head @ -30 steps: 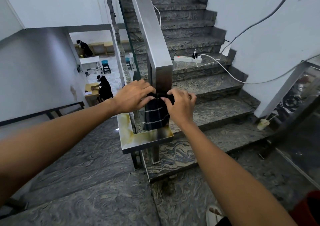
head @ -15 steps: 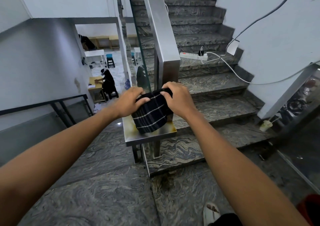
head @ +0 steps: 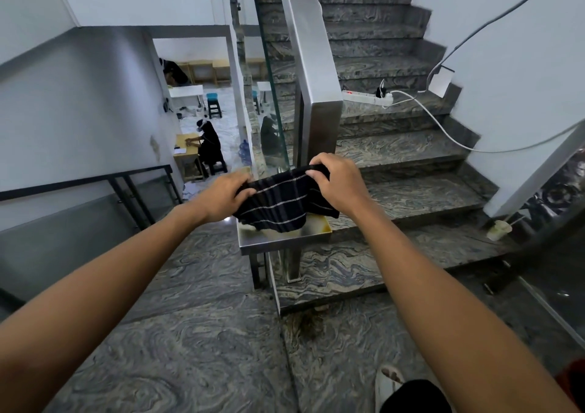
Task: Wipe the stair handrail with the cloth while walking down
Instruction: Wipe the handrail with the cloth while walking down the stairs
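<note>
Your cloth [head: 278, 203] is bunched over the flat landing end of the handrail [head: 285, 238], so a loose fold could snag on the steel corner or slide from your grip once you start down, and the power strip [head: 367, 97] and its trailing cable on the steps nearby could catch a foot. Both arms reach forward: your left hand [head: 221, 195] is closed on the cloth's left edge and your right hand [head: 338, 183] curls over its top right edge.
</note>
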